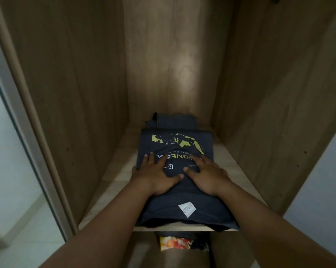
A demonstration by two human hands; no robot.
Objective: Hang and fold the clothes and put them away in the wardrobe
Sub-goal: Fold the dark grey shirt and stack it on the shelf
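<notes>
While the folded dark shirt (175, 171) lies mid-frame on the shelf (113, 182), left hand (157, 176) and right hand (207, 176) press it, flat-fingered.

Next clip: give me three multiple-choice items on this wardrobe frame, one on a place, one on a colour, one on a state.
1. Where does the folded T-shirt lie?
A. on the wardrobe shelf
B. on a hanger
C. on the floor

2. What colour is the map print on it?
A. red
B. yellow
C. green

3. How are the two hands?
A. gripping a hanger
B. hanging idle
C. flat on the shirt

Key: 1 A, the shirt rests on the wooden board; 2 B, the map shows yellow on dark cloth; 3 C, left hand and right hand press down with fingers spread.
</notes>
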